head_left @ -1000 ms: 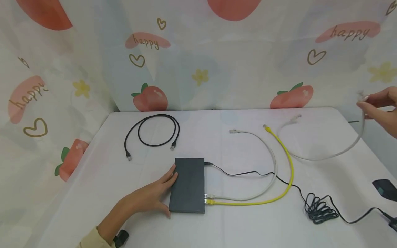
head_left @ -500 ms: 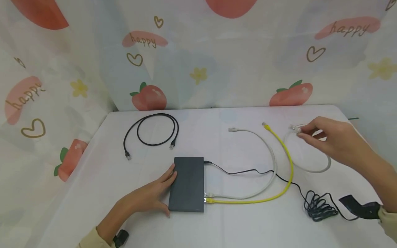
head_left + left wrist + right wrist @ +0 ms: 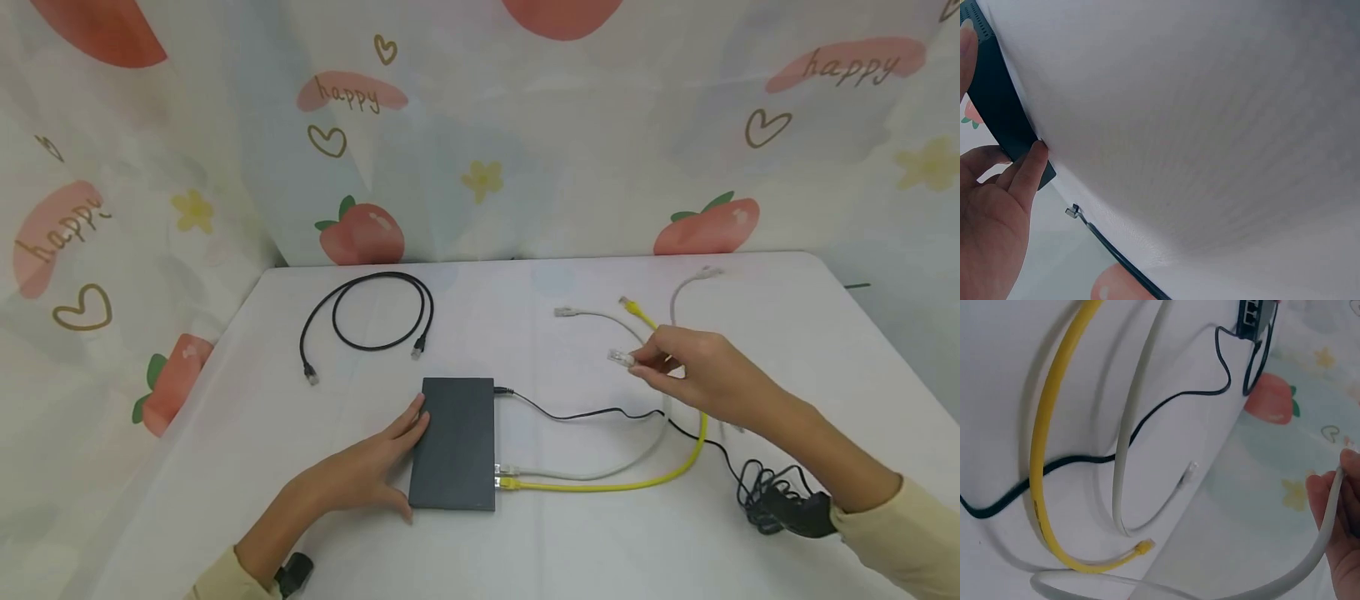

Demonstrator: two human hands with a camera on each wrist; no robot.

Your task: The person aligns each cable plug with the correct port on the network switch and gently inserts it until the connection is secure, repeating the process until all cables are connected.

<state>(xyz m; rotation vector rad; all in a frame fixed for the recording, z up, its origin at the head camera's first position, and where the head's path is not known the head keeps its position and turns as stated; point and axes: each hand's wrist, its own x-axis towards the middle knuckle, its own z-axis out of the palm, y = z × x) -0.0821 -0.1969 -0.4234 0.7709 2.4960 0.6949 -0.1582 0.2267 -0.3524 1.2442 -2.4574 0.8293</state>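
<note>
A dark grey network switch [image 3: 454, 446] lies flat on the white table. Along its left edge rests my left hand [image 3: 367, 471], fingers extended and thumb near the front corner; the left wrist view shows these fingers [image 3: 1030, 172] against its side. My right hand [image 3: 701, 371] pinches a grey-white network cable near its clear plug [image 3: 620, 357], held above the table right of the switch. This cable's other plug [image 3: 707, 272] is at the far right. Plugged into the switch's right side are a yellow network cable [image 3: 600, 489], another grey-white cable [image 3: 592, 477] and a thin black power cord [image 3: 558, 421].
A coiled black network cable [image 3: 382, 347] lies at the back left. The power cord's bundled loops [image 3: 757, 500] sit at the right, partly behind the right wrist's camera. Loose plugs of the yellow and grey-white cables point toward the back. A patterned curtain [image 3: 570, 167] hangs behind the table.
From the far right edge, my right hand has moved left with the cable's plug, now over the yellow and plugged-in grey-white cables. My left hand and the switch have stayed in place.
</note>
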